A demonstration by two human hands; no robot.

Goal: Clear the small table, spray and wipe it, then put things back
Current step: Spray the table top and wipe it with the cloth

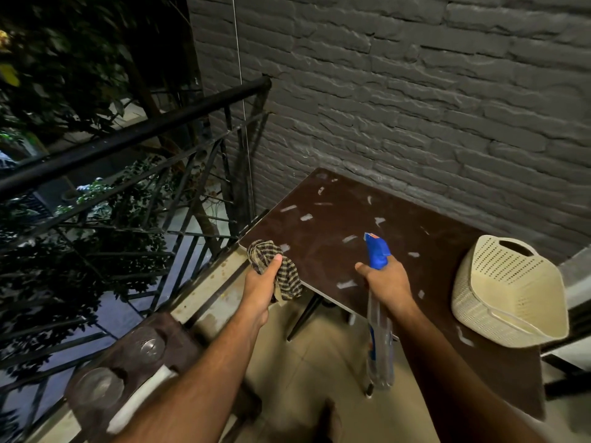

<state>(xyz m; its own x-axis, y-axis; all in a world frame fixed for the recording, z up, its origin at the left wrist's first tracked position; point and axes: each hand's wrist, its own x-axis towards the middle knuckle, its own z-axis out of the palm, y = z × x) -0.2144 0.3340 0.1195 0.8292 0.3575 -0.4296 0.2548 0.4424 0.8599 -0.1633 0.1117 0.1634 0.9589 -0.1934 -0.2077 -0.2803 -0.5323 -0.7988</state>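
Observation:
A small dark brown table (335,215) stands against a grey brick wall, its top marked with pale scuffs. My left hand (260,284) grips a bunched checked cloth (281,266) over the table's near left edge. My right hand (388,282) holds a clear spray bottle (379,346) by the neck, its blue nozzle (376,249) pointing out over the tabletop. A cream perforated basket (508,289) sits tilted on the right end of the table.
A black metal railing (134,135) runs along the left with foliage beyond. At lower left, a dark tray (128,366) with two upturned glasses (147,345) and a white item lies on the ledge. Beige floor tiles (319,378) lie below.

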